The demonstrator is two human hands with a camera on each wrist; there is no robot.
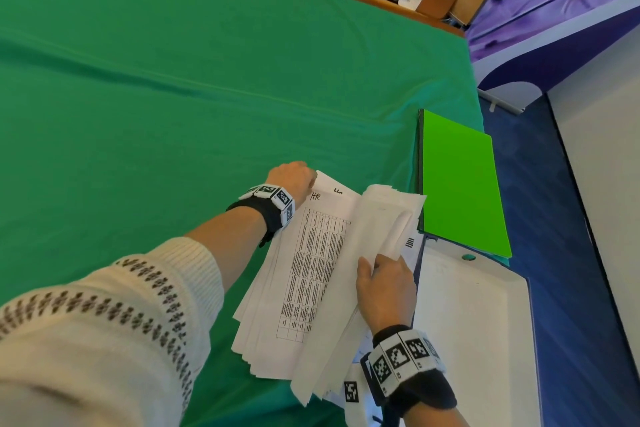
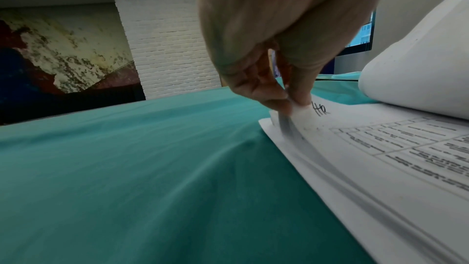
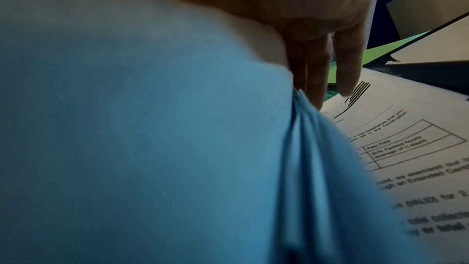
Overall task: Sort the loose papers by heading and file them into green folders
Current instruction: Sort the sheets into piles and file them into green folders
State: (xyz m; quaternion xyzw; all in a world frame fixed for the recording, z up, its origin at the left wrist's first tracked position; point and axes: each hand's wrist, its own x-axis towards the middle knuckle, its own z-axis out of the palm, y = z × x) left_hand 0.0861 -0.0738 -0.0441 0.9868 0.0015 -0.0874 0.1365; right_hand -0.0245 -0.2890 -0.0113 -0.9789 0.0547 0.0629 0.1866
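Observation:
A stack of loose white papers (image 1: 304, 274) lies on the green tablecloth (image 1: 156, 80). Its exposed sheet carries a printed table and the handwritten heading "HR" (image 2: 321, 108). My left hand (image 1: 294, 178) pinches the far corner of that sheet (image 2: 291, 105) between thumb and fingers. My right hand (image 1: 386, 282) grips a bundle of turned-back sheets (image 1: 391, 215), thumb on top, fingers underneath (image 3: 347, 79). A bright green folder (image 1: 460, 184) lies shut at the table's right edge, apart from both hands.
A white sheet or board (image 1: 474, 329) with a small green dot (image 1: 468, 256) sits right of the papers, over the table's edge. Blue floor (image 1: 561, 218) and a white wall panel lie beyond. Another printed page (image 3: 406, 148) shows under my right hand.

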